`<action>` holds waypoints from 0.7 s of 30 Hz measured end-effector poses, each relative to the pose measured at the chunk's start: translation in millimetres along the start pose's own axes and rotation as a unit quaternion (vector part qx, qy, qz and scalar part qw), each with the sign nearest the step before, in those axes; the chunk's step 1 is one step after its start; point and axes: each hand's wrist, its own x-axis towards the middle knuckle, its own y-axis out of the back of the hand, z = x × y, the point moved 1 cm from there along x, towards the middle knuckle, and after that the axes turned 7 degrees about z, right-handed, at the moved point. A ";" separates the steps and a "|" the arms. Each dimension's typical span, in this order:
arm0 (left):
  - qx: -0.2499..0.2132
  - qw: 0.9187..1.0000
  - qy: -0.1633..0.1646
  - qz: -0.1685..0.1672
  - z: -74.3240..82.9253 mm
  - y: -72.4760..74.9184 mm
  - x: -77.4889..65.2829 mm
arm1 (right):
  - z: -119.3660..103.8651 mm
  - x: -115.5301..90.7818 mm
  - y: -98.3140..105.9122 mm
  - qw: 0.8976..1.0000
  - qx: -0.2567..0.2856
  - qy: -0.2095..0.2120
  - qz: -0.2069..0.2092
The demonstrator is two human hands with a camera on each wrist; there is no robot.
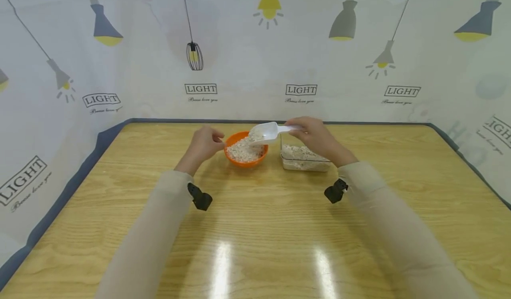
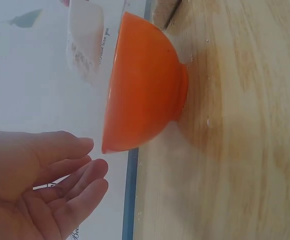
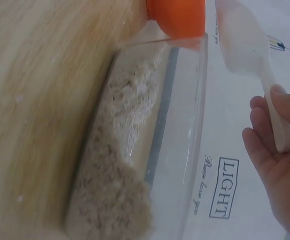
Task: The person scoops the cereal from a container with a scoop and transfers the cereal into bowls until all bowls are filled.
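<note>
An orange bowl (image 1: 246, 163) holding pale oat flakes (image 1: 241, 151) stands on the table near the back. My right hand (image 1: 315, 135) grips the handle of a white scoop (image 1: 270, 131), whose mouth tilts down over the bowl with flakes in it. In the right wrist view the thumb lies on the scoop handle (image 3: 274, 115) and the fingers are under it. At the bowl's left rim is my left hand (image 1: 204, 143), its fingers loosely bent and holding nothing. In the left wrist view a small gap shows between those fingertips (image 2: 101, 167) and the orange rim.
A clear rectangular container (image 1: 305, 166), partly filled with flakes (image 3: 110, 185), stands right of the bowl below my right hand. Small crumbs dot the wooden table (image 1: 255, 219). Behind the table's back edge hangs a white backdrop (image 1: 247, 59) printed with lamps.
</note>
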 end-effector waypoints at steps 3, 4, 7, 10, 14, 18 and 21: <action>0.004 1.000 -0.009 -0.003 -0.9 -1.9 -0.2 | -3.0 2.9 -5.9 1.000 0.002 -0.002 -0.005; 0.003 1.000 -0.010 -0.004 -0.9 -2.5 -0.4 | -4.2 3.9 -7.9 1.000 0.001 -0.001 -0.005; 0.006 1.000 -0.012 -0.008 -0.9 -3.9 -1.3 | -7.3 6.8 -12.6 1.000 -0.001 0.003 -0.004; 0.006 1.000 -0.011 -0.011 -0.7 -5.1 -2.1 | -9.2 10.0 -16.0 1.000 -0.010 0.011 -0.001; 0.002 1.000 -0.008 -0.011 -0.1 -6.1 -2.4 | -9.8 14.6 -18.2 0.999 -0.026 0.025 0.001; -0.002 1.000 -0.002 -0.012 1.1 -6.2 -2.4 | -11.6 19.2 -18.7 0.999 -0.035 0.032 -0.005; -0.003 1.000 0.002 -0.014 1.3 -6.1 -2.1 | -15.1 22.4 -18.5 0.998 -0.042 0.038 -0.011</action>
